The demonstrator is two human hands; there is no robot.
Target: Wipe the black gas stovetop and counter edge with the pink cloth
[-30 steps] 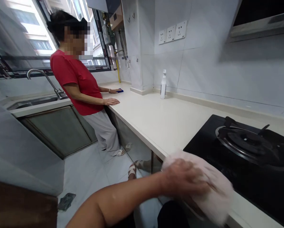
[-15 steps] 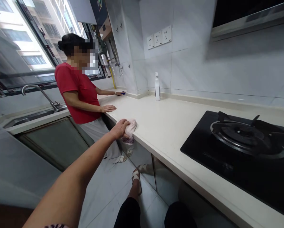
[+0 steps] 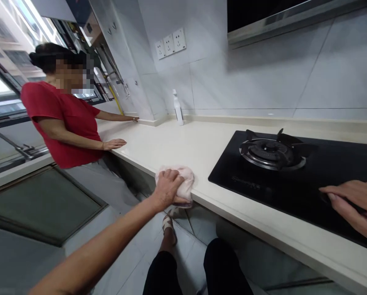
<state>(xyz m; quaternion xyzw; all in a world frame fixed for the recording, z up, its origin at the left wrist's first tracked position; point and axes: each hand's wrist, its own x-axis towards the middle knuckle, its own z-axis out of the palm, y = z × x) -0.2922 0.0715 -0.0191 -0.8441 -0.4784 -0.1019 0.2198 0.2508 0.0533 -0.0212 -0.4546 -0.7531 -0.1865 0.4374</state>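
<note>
Newly in view, our right hand [image 3: 355, 209], fingers loosely open, lies over the black gas stove [image 3: 257, 182]; at the front edge of the counter [image 3: 171, 143], our left hand [image 3: 168, 189] has its fingers clenched on a pink cloth [image 3: 186, 180].

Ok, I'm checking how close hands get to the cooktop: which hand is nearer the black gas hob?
The right hand is nearer, over the hob at its front right. The left hand is farther, off the hob, on a pink cloth at the edge of the worktop.
</note>
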